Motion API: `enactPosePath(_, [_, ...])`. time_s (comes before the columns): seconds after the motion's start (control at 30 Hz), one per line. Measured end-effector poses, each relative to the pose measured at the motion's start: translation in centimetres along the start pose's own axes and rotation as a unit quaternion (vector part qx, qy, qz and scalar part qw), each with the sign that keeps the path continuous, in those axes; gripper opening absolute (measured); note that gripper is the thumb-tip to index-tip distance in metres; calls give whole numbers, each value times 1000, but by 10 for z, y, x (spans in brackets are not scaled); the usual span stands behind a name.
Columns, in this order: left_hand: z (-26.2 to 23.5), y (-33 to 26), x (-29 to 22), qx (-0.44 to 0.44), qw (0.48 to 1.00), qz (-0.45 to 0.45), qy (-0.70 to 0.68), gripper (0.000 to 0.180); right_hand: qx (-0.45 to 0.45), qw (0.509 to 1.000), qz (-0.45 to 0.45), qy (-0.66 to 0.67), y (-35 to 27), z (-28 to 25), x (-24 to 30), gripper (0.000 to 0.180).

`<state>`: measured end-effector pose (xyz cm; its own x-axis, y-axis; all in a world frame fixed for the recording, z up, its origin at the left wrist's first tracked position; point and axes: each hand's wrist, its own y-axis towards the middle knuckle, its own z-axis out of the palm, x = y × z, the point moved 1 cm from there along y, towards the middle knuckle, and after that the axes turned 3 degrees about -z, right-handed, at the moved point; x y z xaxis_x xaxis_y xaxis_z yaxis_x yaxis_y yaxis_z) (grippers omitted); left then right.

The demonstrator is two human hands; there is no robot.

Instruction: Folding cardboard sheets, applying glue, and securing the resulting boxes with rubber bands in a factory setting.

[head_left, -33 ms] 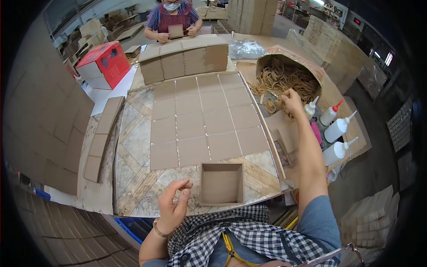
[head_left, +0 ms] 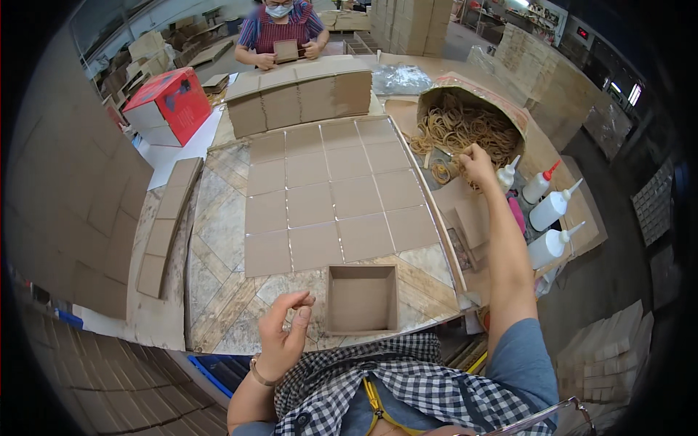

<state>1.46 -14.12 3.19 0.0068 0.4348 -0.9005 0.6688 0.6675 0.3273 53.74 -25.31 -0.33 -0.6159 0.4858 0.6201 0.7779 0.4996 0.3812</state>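
Note:
An open square cardboard box (head_left: 361, 299) sits at the table's near edge. Just left of it hovers my left hand (head_left: 285, 330), fingers curved and thumb apart, holding nothing. My right hand (head_left: 476, 167) reaches out to the right, fingertips pinched together at the mouth of a sack (head_left: 518, 116) full of tan rubber bands (head_left: 465, 127). What lies between those fingertips is too small to make out. Several square cardboard panels (head_left: 313, 200) lie in a grid in the middle of the table, with shiny lines along the gaps.
White squeeze bottles (head_left: 549, 211) stand by my right forearm. A long cardboard row (head_left: 298, 102) stands behind the grid, and strips (head_left: 169, 225) lie at left. A red box (head_left: 169, 105) is at the far left. Across the table a person (head_left: 283, 36) holds a small box.

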Motion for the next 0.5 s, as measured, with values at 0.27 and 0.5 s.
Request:
enactPosePath(0.27, [17,21,-27,69,994,83,30,22,-63,997,-38,-21,16,-14,-7,15])
enactPosePath(0.5, [19,40,-33,48,992,103,46,31,165,922,-35,347,-33,-17,126,12])
